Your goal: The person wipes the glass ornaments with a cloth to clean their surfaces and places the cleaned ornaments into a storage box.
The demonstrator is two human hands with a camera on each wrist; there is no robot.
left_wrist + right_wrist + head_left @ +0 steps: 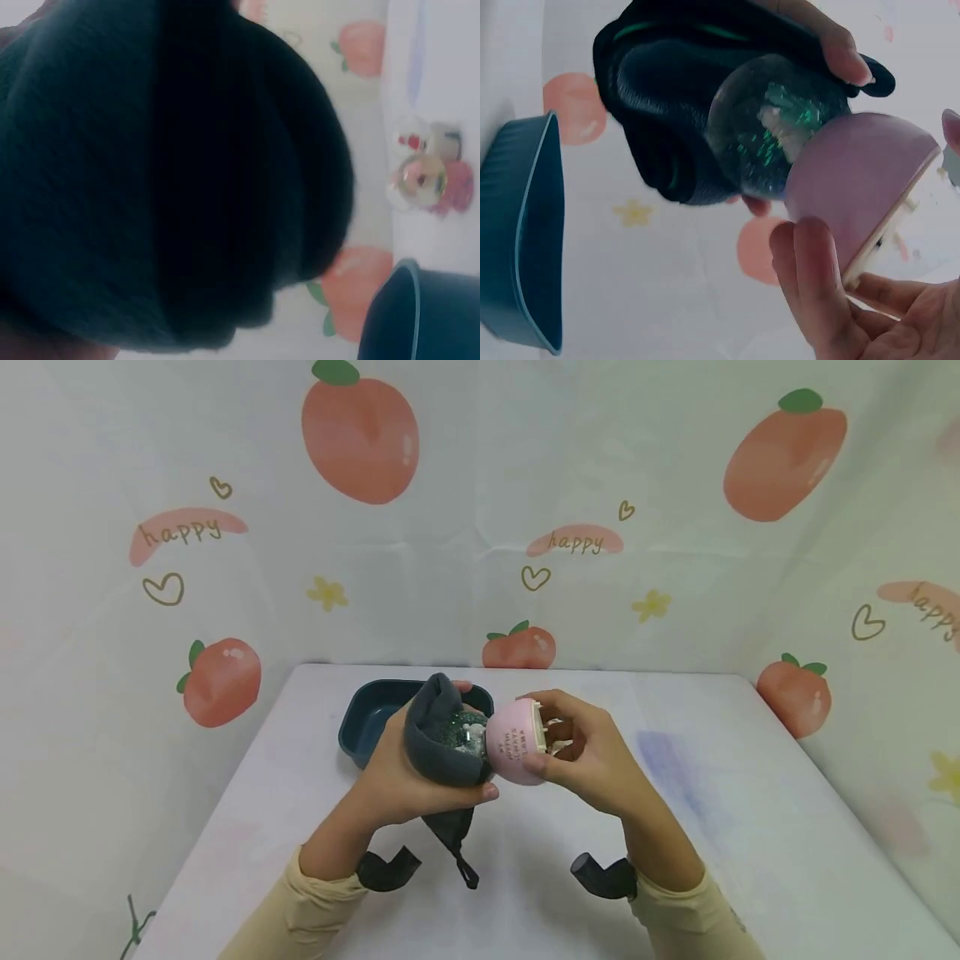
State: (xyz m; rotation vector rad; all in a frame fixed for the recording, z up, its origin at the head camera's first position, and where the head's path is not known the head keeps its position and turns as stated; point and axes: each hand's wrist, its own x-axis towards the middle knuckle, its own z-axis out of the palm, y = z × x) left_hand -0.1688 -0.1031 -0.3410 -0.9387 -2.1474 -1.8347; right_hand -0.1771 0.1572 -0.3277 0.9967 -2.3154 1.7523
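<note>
A snow globe with a pink base (513, 742) is tipped on its side in the air, its base facing right. Green glitter and a pale figure show inside its glass ball (757, 142). My right hand (592, 745) grips the base between thumb and fingers. On the other side, my left hand (393, 781) holds a dark grey-green cloth (435, 760) cupped around the ball. A cloth corner with a loop (467, 868) hangs below that hand. In the left wrist view the cloth (150, 187) hides most of the work.
Behind the left hand stands a dark teal basin (358, 718) on the white table (540, 877). Two more snow globes, one with a white base (448, 141) and one with a pink base (457, 187), stand on the table in the left wrist view. A fruit-printed curtain (465, 585) backs the table.
</note>
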